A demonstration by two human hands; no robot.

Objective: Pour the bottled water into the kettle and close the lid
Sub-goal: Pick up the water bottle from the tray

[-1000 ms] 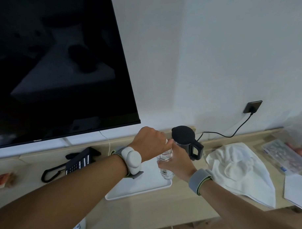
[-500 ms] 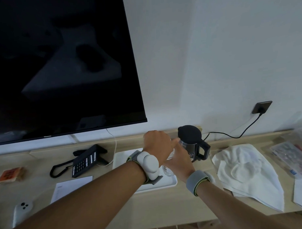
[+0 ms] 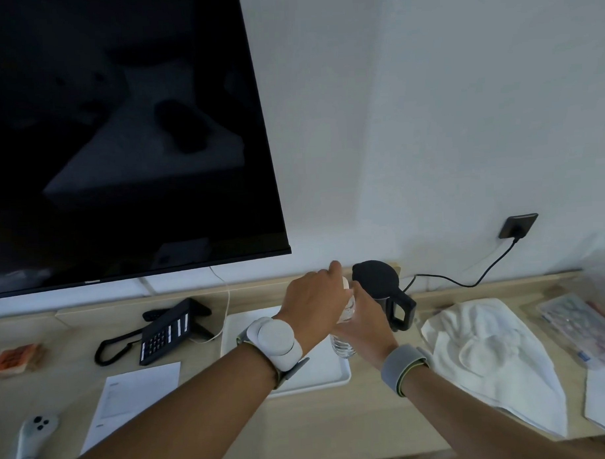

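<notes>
Two hands grip one water bottle (image 3: 344, 344): right hand (image 3: 364, 325) wraps its body, left hand (image 3: 314, 306) closes over its top. Kettle (image 3: 382, 290) just right, lid shut.

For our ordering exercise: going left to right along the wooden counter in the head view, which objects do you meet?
Orange packet → black corded telephone → white rectangular tray → black electric kettle → crumpled white towel → clear plastic packet.

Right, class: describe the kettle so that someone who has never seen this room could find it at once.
Start at the big dark television on the wall and drop to the wooden shelf below its right corner. The kettle stands against the wall beside the white tray. It alone has a round black lid, a black loop handle and a cord to the wall socket.
</notes>
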